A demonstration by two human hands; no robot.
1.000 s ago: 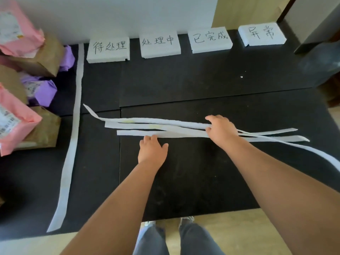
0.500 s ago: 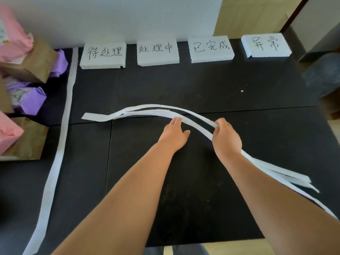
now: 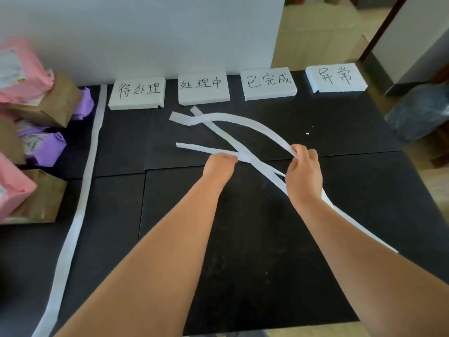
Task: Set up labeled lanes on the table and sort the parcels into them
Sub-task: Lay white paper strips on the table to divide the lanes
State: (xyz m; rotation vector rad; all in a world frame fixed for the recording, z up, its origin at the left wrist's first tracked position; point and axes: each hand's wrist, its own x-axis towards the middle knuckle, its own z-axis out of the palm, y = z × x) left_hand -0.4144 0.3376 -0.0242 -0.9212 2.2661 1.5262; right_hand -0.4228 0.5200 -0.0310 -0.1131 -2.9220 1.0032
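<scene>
Since the half-second-earlier frame, free ends of the three loose strips swung up toward the label blocks, and the left hand [image 3: 220,166] went from flat to curled.

Both forearms reached in from the bottom of the frame and met at centre.

Left hand: knuckles up, fingers curled over the lower strip [image 3: 194,147], gripping it.

Right hand [image 3: 303,171]: thumb and fingertips pinched the upper strip [image 3: 255,125], which arched up off the table [image 3: 267,263].

Middle strip [image 3: 218,132] crossed under the upper one; its far end lay just below the second label block [image 3: 203,87]. Strip tails ran behind the right forearm toward lower right.

Four label blocks sat in a row along the back edge. One laid strip [image 3: 90,166] ran from the wall to the near edge, left of the first label block [image 3: 137,93].

Parcels [image 3: 43,105] in pink, brown and purple were stacked at left of frame, beyond that laid strip.

Bare black tabletop showed right of the hands, out to the right edge, and below them to the near edge.
</scene>
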